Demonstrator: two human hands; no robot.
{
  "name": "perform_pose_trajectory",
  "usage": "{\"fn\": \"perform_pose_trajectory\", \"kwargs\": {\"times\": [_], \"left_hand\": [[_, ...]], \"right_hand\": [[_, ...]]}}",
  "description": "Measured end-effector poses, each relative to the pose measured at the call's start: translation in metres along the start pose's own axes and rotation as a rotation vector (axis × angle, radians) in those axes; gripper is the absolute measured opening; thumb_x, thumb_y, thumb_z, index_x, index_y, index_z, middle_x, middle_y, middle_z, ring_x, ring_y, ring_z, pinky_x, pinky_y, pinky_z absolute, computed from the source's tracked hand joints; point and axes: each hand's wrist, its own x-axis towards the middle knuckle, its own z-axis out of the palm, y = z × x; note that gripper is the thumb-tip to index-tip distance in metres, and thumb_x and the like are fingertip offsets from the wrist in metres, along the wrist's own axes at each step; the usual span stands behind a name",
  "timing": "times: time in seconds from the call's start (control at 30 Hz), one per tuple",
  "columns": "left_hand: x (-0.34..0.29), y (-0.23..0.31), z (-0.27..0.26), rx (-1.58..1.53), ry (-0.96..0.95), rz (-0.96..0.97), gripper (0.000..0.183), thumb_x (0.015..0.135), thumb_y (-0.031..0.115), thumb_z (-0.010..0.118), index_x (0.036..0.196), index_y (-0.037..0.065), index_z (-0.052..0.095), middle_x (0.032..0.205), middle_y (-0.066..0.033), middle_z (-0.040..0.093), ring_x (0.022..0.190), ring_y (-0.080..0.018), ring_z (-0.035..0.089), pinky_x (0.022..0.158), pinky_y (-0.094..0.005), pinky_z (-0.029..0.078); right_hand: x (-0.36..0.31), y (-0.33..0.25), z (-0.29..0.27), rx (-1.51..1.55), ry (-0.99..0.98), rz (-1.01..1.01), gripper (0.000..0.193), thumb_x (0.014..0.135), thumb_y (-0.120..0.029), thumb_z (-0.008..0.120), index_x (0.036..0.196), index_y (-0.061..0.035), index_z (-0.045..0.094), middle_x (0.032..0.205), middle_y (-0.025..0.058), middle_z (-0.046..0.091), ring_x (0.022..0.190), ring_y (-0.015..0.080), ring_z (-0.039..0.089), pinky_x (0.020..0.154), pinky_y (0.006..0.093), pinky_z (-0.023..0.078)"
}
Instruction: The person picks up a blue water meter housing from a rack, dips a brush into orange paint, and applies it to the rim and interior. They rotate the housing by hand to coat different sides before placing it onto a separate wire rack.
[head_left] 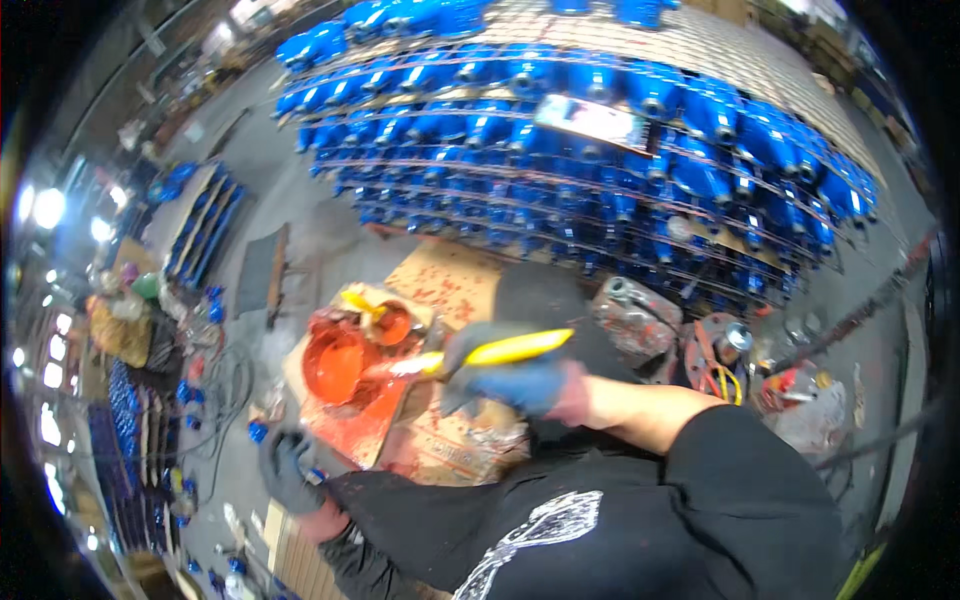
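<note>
My right hand (510,385), in a blue-grey glove, grips a yellow-handled paintbrush (520,347). The brush's bristle end points left, at the rim of a round tub of orange-red paint (335,368). Behind the tub stands a smaller pot of red paint (395,322) with another yellow-handled brush (358,301) lying in it. Lower left, my left hand (288,472) wears a dark grey glove and has its fingers curled. A bit of blue shows by its palm, too blurred to name. One small blue part (258,431) is just beyond its fingertips.
A wide rack of shiny blue parts (560,150) spans the far side, with a flat phone-like slab (592,122) in front. Paint-spattered cardboard (450,280) lies around the tubs. To the right are a stained can (637,318) and a round tray of tools (715,350). Cables (235,390) run across the floor at left.
</note>
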Motion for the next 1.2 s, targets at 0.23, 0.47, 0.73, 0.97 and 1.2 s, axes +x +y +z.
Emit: {"fn": "perform_pose_trajectory", "kwargs": {"times": [0.23, 0.47, 0.73, 0.97, 1.2], "left_hand": [[0.042, 0.005, 0.086, -0.136, -0.134, 0.061, 0.026, 0.095, 0.015, 0.057, 0.113, -0.004, 0.061, 0.098, -0.0121, 0.066, 0.087, -0.0197, 0.066, 0.075, -0.0286, 0.054], [0.079, -0.015, 0.115, -0.218, -0.224, -0.038, 0.025, 0.094, 0.015, 0.059, 0.113, -0.002, 0.062, 0.096, -0.01, 0.067, 0.081, -0.0149, 0.065, 0.07, -0.0247, 0.053], [0.085, -0.062, 0.116, -0.186, -0.188, -0.181, 0.026, 0.092, 0.019, 0.061, 0.108, -0.002, 0.063, 0.093, -0.0082, 0.067, 0.079, -0.0146, 0.064, 0.07, -0.0263, 0.052], [0.088, -0.075, 0.129, -0.129, -0.271, -0.181, 0.022, 0.089, 0.014, 0.06, 0.104, -0.003, 0.065, 0.097, -0.0063, 0.064, 0.079, -0.0126, 0.062, 0.067, -0.0253, 0.051], [0.087, -0.086, 0.141, -0.118, -0.314, -0.203, 0.019, 0.09, 0.012, 0.061, 0.104, -0.001, 0.065, 0.088, -0.0043, 0.064, 0.072, -0.0104, 0.059, 0.063, -0.0234, 0.049]], "right_hand": [[0.008, -0.01, -0.049, 0.664, 0.003, -0.146, 0.014, 0.092, -0.013, 0.06, 0.105, -0.0075, 0.056, 0.071, 0.0106, 0.06, 0.069, 0.0238, 0.065, 0.062, 0.0358, 0.053], [0.005, -0.019, -0.069, 0.213, -0.032, -0.202, 0.021, 0.088, -0.014, 0.063, 0.105, -0.0022, 0.059, 0.089, 0.0236, 0.068, 0.068, 0.0199, 0.066, 0.065, 0.0266, 0.052], [0.012, -0.017, -0.08, -0.014, -0.018, -0.109, 0.015, 0.087, -0.008, 0.065, 0.1, -0.0019, 0.061, 0.095, 0.0216, 0.069, 0.071, 0.0173, 0.065, 0.066, 0.0257, 0.052], [0.036, -0.033, -0.075, -0.594, -0.16, -0.411, 0.025, 0.091, -0.012, 0.063, 0.113, -0.0002, 0.064, 0.096, 0.0139, 0.069, 0.086, 0.0236, 0.068, 0.073, 0.0323, 0.053], [0.021, -0.123, -0.072, -1.453, -0.045, -0.623, 0.04, 0.081, -0.011, 0.069, 0.12, -0.015, 0.065, 0.083, 0.0075, 0.066, 0.074, 0.0258, 0.065, 0.066, 0.0349, 0.051]]}}
